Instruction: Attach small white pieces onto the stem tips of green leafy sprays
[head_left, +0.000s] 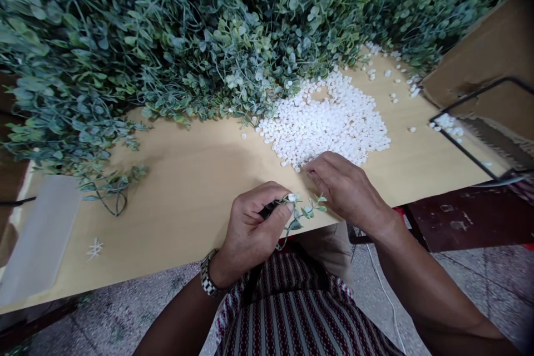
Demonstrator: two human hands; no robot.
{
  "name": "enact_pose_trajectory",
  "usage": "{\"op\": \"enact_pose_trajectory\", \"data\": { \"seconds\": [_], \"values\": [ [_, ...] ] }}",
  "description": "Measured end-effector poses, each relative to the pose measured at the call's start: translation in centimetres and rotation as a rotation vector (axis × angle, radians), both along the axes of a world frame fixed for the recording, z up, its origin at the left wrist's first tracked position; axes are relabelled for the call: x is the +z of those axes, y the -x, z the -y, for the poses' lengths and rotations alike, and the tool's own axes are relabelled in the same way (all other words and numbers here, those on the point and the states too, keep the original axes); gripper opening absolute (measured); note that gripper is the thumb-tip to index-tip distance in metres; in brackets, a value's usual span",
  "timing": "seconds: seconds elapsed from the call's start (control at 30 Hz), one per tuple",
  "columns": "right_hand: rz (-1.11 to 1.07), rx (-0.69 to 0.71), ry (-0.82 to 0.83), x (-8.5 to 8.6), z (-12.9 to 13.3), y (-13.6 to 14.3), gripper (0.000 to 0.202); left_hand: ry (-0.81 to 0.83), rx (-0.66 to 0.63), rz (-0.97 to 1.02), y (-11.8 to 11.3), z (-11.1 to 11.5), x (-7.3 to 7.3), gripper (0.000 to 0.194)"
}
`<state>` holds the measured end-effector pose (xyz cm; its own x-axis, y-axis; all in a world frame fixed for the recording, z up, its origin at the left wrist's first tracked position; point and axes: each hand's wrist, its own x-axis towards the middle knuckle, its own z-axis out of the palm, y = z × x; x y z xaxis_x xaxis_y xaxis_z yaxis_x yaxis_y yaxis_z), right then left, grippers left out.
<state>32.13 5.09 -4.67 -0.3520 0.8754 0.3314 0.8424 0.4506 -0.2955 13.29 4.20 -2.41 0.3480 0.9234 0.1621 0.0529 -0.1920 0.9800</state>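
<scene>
Near the table's front edge, my left hand [258, 225] pinches a green leafy sprig [307, 211] between thumb and fingers. A small white piece [291, 197] sits on the sprig at the fingertips. My right hand [344, 186] is to the right, its fingers pressed together at the near edge of a spread pile of small white pieces [329, 122]. Whether a piece is between those fingertips is hidden. The sprig's leaves reach toward my right hand, and its stem hangs below my left hand.
A large heap of green artificial foliage [167, 39] covers the back of the table [179, 194]. Cardboard [488, 50] and a black metal frame [463, 147] stand at the right. A translucent sheet [44, 239] and a white star-shaped piece [95, 248] lie at the left.
</scene>
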Motion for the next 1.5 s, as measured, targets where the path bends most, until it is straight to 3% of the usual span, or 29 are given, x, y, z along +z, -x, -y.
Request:
{"op": "enact_pose_trajectory", "data": {
  "seconds": [0.1, 0.17, 0.27, 0.33, 0.43, 0.53, 0.73, 0.93, 1.5],
  "values": [
    [-0.090, -0.018, -0.019, 0.2, 0.1, -0.2, 0.014, -0.008, 0.003, -0.003, 0.0, 0.0, -0.1, 0.010],
    [-0.311, -0.036, 0.006, 0.5, 0.5, -0.3, 0.010, -0.018, -0.011, -0.006, 0.1, 0.0, -0.1, 0.011],
    [-0.799, -0.012, 0.183, 1.0, 1.1, -0.3, 0.002, -0.050, -0.036, 0.000, 0.1, 0.1, -0.2, 0.011],
    [-1.052, 0.076, 0.338, 1.2, 1.4, 0.0, 0.003, -0.067, -0.049, 0.006, 0.1, 0.1, -0.1, 0.011],
    [-1.251, 0.202, 0.500, 1.1, 1.6, 0.6, 0.008, -0.088, -0.054, 0.027, -0.1, 0.1, 0.1, 0.011],
    [-1.373, 0.201, 0.585, 0.8, 1.8, 1.3, 0.010, -0.105, -0.044, 0.062, -0.3, 0.2, 0.3, 0.009],
    [-1.514, 0.238, 0.686, 0.5, 2.1, 1.9, 0.011, -0.121, -0.078, 0.083, -0.7, 0.3, 0.3, 0.010],
    [-1.571, 0.224, 0.673, 0.1, 2.1, 2.2, 0.014, -0.126, -0.064, 0.036, -1.0, 0.4, 0.1, 0.011],
    [-1.413, 0.173, 0.518, -0.6, 2.4, 2.0, 0.010, -0.182, -0.008, -0.018, -1.1, 0.5, -0.2, 0.012]
  ]
}}
